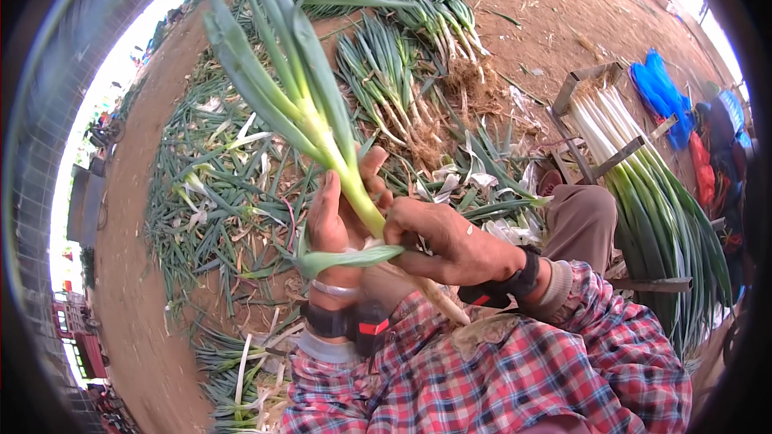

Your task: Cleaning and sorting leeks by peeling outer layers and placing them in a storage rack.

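Observation:
A large green onion (358, 193) slants across in front of me, its broad leaves up at the left and its thin pale root end down over my lap. My left hand (330, 229) holds the stalk from below, thumb on one side and fingers on the other. Bent in a pinch against the lower stalk, my right hand (454, 241) grips a loose outer leaf (350, 259), which sticks out to the left across my left wrist. The fingertips of my right hand are partly hidden. Both wrists wear dark bands.
Cut leaves (217, 193) cover the ground at left. Bundles of unpeeled green onions (386, 72) with roots lie ahead. On my right, peeled green onions (635, 161) rest in a metal frame (591, 80), near a blue bag (663, 96).

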`<state>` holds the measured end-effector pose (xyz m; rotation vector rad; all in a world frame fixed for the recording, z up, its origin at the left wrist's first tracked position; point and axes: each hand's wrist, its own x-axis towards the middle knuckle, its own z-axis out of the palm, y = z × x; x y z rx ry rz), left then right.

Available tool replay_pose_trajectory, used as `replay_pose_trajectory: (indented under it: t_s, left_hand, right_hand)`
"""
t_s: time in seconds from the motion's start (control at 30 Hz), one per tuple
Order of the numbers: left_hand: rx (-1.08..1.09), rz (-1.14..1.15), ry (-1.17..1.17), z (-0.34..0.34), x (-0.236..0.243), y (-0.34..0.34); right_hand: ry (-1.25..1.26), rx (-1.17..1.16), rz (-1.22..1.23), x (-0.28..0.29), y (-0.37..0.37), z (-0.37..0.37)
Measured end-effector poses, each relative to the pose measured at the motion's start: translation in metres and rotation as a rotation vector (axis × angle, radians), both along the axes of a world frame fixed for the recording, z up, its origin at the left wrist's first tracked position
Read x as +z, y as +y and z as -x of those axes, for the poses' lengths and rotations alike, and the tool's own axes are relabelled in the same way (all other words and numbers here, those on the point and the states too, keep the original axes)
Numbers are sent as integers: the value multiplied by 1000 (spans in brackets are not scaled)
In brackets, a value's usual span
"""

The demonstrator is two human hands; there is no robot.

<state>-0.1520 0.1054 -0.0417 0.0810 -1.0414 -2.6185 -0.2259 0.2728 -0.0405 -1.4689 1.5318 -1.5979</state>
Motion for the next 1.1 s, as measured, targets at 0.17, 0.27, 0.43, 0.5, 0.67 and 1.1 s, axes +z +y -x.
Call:
replay_pose_trajectory:
  t_s: [0.17, 0.27, 0.43, 0.5, 0.67, 1.1]
  left_hand:
    - [232, 332, -52, 4, 4, 7]
    - [402, 314, -268, 18, 5, 11]
    - [316, 49, -104, 43, -11, -51]
    - [374, -23, -71, 47, -13, -73]
    - [528, -175, -53, 23, -7, -152]
    - [718, 69, 56, -72, 60, -275]
  right_hand:
    - [-192, -182, 44, -9, -15, 0]
    - [155, -155, 46, -12, -16, 9]
    - [-401, 20, 197, -14, -16, 5]
    - [-566, 124, 165, 4, -6, 7]
    - [-629, 147, -245, -17, 57, 18]
    - [135, -173, -816, -100, 184, 34]
